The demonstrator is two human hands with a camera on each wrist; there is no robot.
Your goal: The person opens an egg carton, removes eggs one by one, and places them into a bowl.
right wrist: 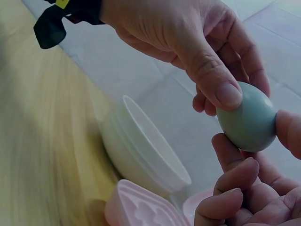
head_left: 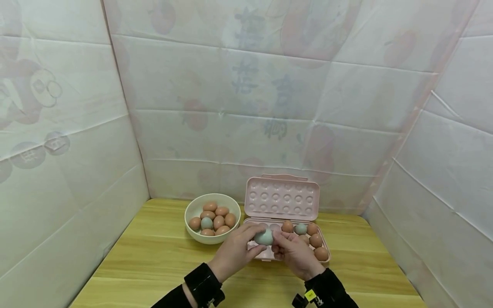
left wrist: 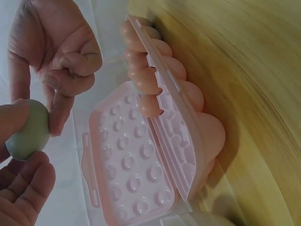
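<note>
A pale blue-green egg (head_left: 263,237) is held in the air above the front of the pink egg carton (head_left: 265,256). My left hand (head_left: 233,250) pinches it from the left between thumb and fingers. From the other side, my right hand (head_left: 295,256) pinches the same egg, its thumb (right wrist: 229,95) lying on the shell in the right wrist view. The carton stands open, its dimpled lid (head_left: 282,197) tilted back. Several brown eggs (head_left: 316,240) and a blue-green egg (head_left: 300,229) sit in its right part; the hands partly hide the left part.
A cream bowl (head_left: 189,231) left of the carton holds several brown eggs (head_left: 218,222) and one blue-green egg (head_left: 206,223). Both stand on a wood-grain table (head_left: 154,252). White printed sheeting (head_left: 219,85) encloses the back and sides.
</note>
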